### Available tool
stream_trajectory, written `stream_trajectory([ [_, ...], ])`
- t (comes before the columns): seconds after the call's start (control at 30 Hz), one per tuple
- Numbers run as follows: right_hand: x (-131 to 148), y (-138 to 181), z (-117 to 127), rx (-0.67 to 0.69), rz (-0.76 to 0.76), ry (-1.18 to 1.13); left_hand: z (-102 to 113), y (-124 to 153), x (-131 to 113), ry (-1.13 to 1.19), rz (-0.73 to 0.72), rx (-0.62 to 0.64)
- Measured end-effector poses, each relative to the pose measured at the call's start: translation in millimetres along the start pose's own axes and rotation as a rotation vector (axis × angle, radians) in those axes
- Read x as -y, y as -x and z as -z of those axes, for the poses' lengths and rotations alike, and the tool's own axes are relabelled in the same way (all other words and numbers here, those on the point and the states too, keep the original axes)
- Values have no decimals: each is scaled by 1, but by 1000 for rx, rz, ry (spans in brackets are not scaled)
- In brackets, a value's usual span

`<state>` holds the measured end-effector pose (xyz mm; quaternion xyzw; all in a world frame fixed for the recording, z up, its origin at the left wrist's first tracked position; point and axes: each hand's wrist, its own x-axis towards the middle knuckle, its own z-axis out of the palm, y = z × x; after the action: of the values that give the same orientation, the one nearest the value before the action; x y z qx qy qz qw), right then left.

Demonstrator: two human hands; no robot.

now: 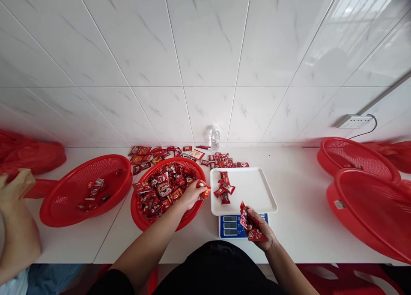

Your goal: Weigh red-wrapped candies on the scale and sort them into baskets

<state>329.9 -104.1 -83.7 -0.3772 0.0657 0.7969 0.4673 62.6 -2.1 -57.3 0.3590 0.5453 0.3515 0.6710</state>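
Note:
My left hand (192, 195) is closed on a small red candy packet (205, 193) at the right rim of a red plastic basket (137, 213). That basket is heaped with red-wrapped candies (164, 189). Over the front of a blue digital scale (229, 226), my right hand (261, 230) grips several red candy packets (256, 235), fanned partly out of its fingers. On the scale's white tray (250, 186), a few red candies (225, 188) lie toward the left side. The digits on the scale's displays are too small to read.
Loose packets (224, 160) and a clear plastic bottle (215, 138) line the wall. Another red basket (85, 190) with a few candies stands left, beside a co-worker's arm (19, 218). More red baskets (362, 209) stand right, below a power strip (355, 121).

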Motion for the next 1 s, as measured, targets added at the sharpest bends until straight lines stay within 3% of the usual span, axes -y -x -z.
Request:
stream_trajectory([
  [0.13,0,0,1,19,23,-4,-39,-4,-8,-20,-9,67],
  [0.27,13,7,4,17,62,-23,-50,-6,-1,-132,-7,20],
  [0.43,59,23,18,79,179,-18,-33,-2,7,-121,21,18],
  [0.6,133,33,48,66,402,-120,-21,6,6,-102,46,51],
  [0.77,205,30,95,-244,635,-282,-8,15,10,-98,-24,-73],
  [0.93,247,32,129,-392,688,-300,26,19,24,-180,-47,-261],
  [1.0,255,37,142,-409,629,-309,43,17,34,-278,-38,-342],
])
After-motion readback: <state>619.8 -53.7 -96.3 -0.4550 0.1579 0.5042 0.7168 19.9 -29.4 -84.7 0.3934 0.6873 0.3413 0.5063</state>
